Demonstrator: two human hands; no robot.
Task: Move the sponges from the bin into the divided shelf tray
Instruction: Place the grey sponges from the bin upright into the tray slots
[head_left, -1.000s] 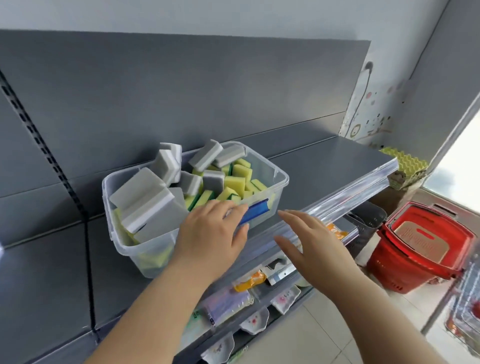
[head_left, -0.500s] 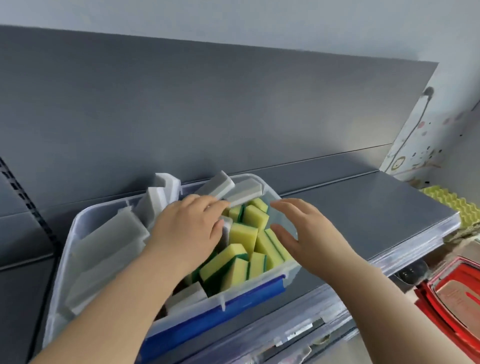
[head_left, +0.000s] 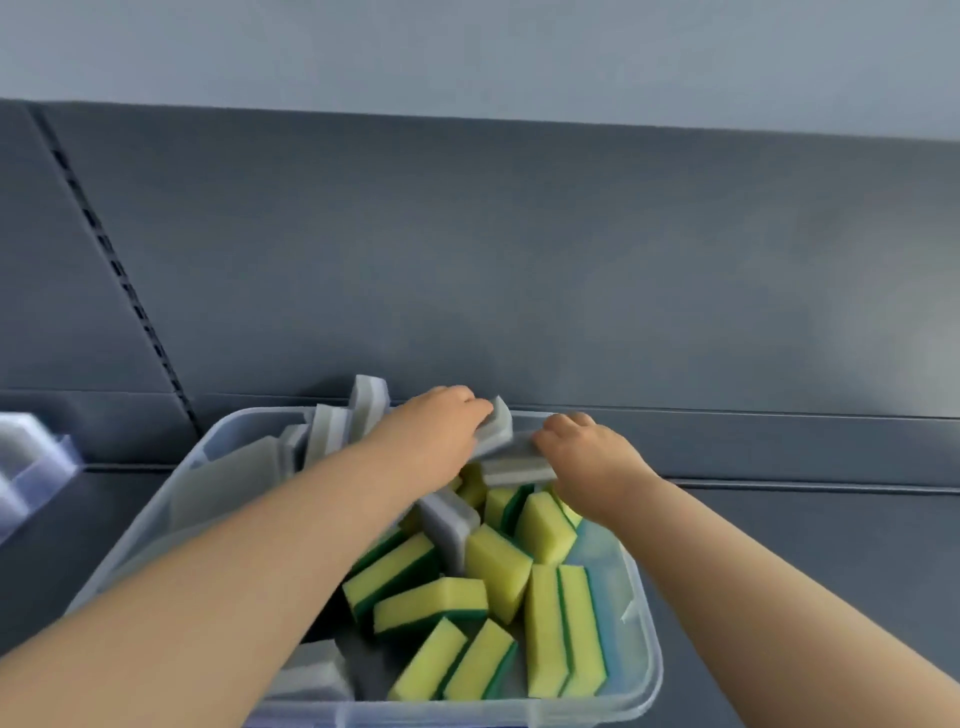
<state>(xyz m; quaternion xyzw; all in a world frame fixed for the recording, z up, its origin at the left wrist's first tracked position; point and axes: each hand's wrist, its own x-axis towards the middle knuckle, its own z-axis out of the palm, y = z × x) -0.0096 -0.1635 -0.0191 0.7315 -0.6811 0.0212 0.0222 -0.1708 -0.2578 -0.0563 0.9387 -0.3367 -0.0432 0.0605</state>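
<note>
At the far end of the clear plastic bin (head_left: 641, 670), which sits on the grey shelf (head_left: 810, 561), both hands are down among the sponges. The left hand (head_left: 436, 441) has its fingers curled over the upper grey sponge (head_left: 496, 431), which is tilted up on edge with its long axis running from near left to far right; the fingers appear to be closed on it, though the thumb is hidden and the grip cannot be confirmed. The right hand (head_left: 587, 457) rests with its fingers bent over the right end of a second grey sponge (head_left: 514, 470), which lies roughly level with its long axis running left to right, just beneath the first; whether it is gripped or only touched cannot be told. The two grey sponges touch or overlap where the hands meet. Nearer in the bin lie the yellow and green sponges (head_left: 431, 603), loose and at mixed angles, with further grey sponges (head_left: 332, 431) standing on edge along the far left wall. A clear tray (head_left: 36, 462), probably the divided shelf tray, shows at the left edge of the view, well apart from the bin; its compartments cannot be made out. In my judgement the task is at an early stage, the bin being largely full. The tray lies to the left of both hands, so the left hand is the nearer, and its sponge should travel first to avoid the arms crossing.
</note>
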